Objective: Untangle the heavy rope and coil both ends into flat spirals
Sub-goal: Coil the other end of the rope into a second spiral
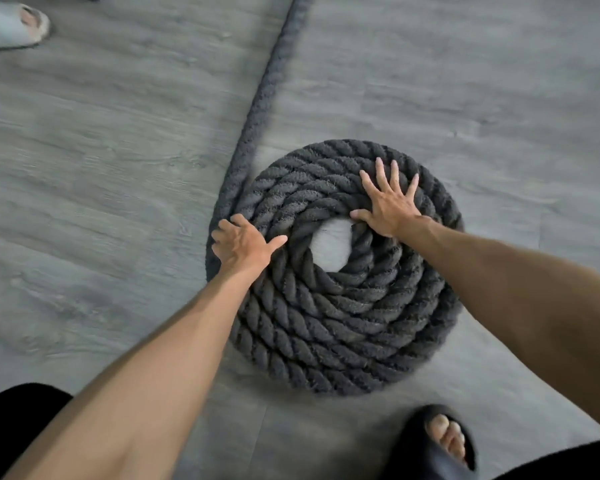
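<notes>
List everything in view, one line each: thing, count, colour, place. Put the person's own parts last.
rope coil: one, dark grey, flat spiral on the floor at centre, small bare gap in its middle
rope tail: one, dark grey, runs from the coil's left edge to the top of the frame
floor: one, grey wood-look, all around
pale slipper: one, light grey, top left corner, toes showing
black slipper: one, black, bottom right, toes showing
dark clothing: black, bottom corners
left hand: one, coil's left edge, fingers curled over the outer turn
right hand: one, upper right of the coil, fingers spread flat on it
</notes>
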{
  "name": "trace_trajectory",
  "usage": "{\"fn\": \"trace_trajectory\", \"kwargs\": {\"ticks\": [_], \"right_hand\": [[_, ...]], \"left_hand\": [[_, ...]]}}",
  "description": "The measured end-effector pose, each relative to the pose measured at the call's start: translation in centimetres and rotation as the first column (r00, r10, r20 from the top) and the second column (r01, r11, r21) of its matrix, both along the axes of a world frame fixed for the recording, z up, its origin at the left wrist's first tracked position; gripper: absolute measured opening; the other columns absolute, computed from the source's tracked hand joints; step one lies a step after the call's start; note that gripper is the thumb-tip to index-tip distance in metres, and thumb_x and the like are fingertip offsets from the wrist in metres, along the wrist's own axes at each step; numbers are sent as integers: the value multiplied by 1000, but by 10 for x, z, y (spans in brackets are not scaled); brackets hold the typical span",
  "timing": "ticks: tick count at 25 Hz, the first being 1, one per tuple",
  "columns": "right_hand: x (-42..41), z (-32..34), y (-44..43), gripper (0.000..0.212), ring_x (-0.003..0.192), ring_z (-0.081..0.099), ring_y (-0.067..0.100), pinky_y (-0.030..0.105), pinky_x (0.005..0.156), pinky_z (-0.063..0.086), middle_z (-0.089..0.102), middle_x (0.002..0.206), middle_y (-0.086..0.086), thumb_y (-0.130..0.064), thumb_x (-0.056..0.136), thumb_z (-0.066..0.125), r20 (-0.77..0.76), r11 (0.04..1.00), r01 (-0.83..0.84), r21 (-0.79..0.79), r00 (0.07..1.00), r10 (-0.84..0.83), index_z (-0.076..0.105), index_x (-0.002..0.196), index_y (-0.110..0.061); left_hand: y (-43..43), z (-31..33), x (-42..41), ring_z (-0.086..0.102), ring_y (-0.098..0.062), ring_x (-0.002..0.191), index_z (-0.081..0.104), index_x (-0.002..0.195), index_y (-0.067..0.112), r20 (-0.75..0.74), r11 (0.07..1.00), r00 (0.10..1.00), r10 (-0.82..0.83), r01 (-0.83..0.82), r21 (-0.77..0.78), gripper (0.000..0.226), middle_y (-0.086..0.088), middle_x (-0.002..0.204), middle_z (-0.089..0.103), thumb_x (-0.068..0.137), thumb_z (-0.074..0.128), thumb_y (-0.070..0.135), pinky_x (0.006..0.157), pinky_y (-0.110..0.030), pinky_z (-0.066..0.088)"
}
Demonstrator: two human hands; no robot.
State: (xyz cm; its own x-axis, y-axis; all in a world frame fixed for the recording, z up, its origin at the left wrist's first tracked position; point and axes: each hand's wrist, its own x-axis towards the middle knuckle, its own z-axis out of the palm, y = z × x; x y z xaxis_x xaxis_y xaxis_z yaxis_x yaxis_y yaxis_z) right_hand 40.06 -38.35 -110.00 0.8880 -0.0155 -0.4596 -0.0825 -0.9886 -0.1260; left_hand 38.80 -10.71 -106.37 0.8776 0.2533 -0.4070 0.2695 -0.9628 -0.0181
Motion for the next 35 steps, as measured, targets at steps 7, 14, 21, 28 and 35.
{"fn": "trace_trajectory", "kwargs": {"ticks": [7,14,21,28,35], "right_hand": [[99,13,-26,91,146,-31,42,85,103,-2,-35,161,0,-54,95,56,-110,998,-29,-55,994,23,-10,157,-43],[137,17,-34,91,146,-30,42,86,101,0,-36,161,1,-48,96,59,-146,994,-112,21,983,113,-9,157,-44],[58,20,-33,118,147,-27,45,80,104,-11,-28,160,24,-81,80,48,-58,871,487,71,873,-484,-17,158,-20],[83,16,-56,130,142,-33,51,86,100,-7,-39,156,21,-83,74,56,-188,885,464,48,874,-448,-26,155,-22],[194,25,-101,130,146,-32,40,84,105,-1,-37,160,6,-81,69,64,-241,980,196,32,953,-183,-22,155,-36]], "left_hand": [[-69,7,22,44,-37,129,12,148,-4,-153,992,980,125,-122,26,113,-22,145,35,80,48,79,95,-43,46],[-80,21,87,47,-37,128,34,142,4,-170,998,985,-26,35,50,88,-17,144,45,86,51,70,96,-48,44],[-146,27,213,13,-37,147,16,153,23,-69,908,913,-402,387,-163,96,-18,158,16,81,61,68,113,-58,22],[-159,-16,257,8,-36,148,-4,157,30,-34,829,846,-532,512,-226,119,-10,163,6,71,62,78,114,-60,20],[-149,-17,312,38,-37,130,20,149,-5,62,845,843,-534,534,25,120,-24,148,34,75,42,86,106,-45,29]]}}
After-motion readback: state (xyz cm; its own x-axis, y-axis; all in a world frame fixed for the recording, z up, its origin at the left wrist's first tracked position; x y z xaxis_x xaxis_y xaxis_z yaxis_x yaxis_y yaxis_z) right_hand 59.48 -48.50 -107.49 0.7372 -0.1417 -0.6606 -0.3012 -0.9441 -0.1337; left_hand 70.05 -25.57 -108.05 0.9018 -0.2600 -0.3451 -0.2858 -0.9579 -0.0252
